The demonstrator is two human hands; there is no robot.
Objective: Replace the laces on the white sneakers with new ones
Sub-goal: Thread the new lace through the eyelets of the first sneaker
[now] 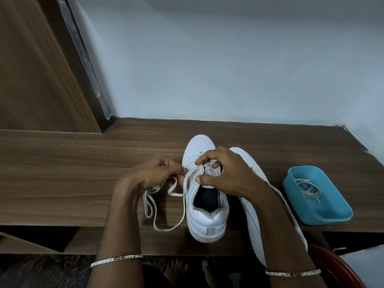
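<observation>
Head view: left hand (153, 173) pinches lace (150, 204) beside sneaker (205, 219); right hand (226, 175) grips sneaker.

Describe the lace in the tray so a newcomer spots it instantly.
On the wooden table, look right of both sneakers. A blue tray sits there; the lace coiled inside it is the only one away from the sneakers.

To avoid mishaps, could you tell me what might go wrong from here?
The white sneaker lying sideways under the right forearm overhangs the brown wooden table's front edge; a nudge could tip it off. The cream lace pinched by the left hand loops near that edge and might snag.
</observation>
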